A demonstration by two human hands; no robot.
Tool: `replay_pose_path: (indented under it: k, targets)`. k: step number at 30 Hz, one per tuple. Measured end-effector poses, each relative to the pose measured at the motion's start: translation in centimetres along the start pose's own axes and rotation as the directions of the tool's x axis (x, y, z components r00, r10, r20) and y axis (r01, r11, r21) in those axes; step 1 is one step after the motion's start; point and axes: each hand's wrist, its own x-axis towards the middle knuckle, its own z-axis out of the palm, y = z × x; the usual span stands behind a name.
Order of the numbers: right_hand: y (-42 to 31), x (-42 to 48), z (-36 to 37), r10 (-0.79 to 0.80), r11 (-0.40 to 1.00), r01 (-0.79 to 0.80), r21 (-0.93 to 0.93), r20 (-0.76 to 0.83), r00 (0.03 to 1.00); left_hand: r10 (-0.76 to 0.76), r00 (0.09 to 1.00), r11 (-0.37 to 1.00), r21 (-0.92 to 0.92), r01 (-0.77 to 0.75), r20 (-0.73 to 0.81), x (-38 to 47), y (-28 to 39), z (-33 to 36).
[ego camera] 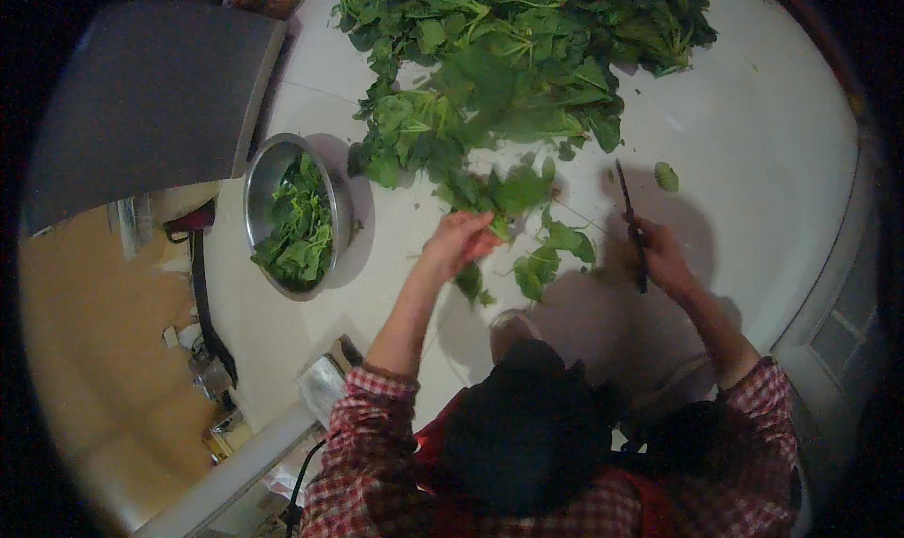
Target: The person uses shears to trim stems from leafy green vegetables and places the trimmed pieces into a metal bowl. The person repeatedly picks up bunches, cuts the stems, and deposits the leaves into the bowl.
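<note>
My left hand [459, 243] pinches a small bunch of leafy greens [519, 188] by its stem end; the leaves fan out away from me and are slightly blurred. In my right hand [662, 254] is a dark, narrow knife [624, 185], its tip pointing away from me. Between the hands, loose leaves [538, 271] lie on the white floor [748, 185]. Beyond them spreads a large heap of spinach-like greens [522, 37]. A steel bowl [252, 210] on my left holds more greens [300, 234].
At the upper left stands a grey, flat-topped piece of furniture [155, 100]. A single leaf [666, 176] lies right of the knife. A metal object [325, 383] is near my left elbow, beside a pale rail [240, 471]. Brown flooring [106, 368] and small items lie farther left.
</note>
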Motion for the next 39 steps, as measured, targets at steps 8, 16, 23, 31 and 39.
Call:
replay_pose_path:
  k: [8,16,23,31,39]
  targets:
    - [-4.6,0.0,10.2,-0.041,0.758,0.103,0.644,-0.11,0.993,0.252,0.964,0.842,-0.51,-0.174,0.087,-3.5,-3.3,6.2]
    - [-5.1,-0.3,10.6,-0.185,0.881,0.265,0.392,-0.229,0.956,0.151,0.988,0.927,-0.348,-0.139,0.009,-6.7,-1.2,5.6]
    - [-4.8,-0.4,9.7,-0.163,0.977,0.178,0.119,-0.125,0.979,0.835,0.399,-0.101,0.819,-0.565,0.378,-9.0,0.3,7.0]
    - [-5.5,-0.7,7.9,-0.12,0.988,0.128,-0.091,0.089,0.989,0.481,0.844,0.773,0.34,-0.536,0.237,-6.5,-1.8,6.6]
    - [-5.8,-1.1,8.6,-0.412,0.682,0.517,-0.518,0.312,0.856,0.399,0.878,0.897,0.087,-0.434,0.266,-5.5,-1.1,4.5]
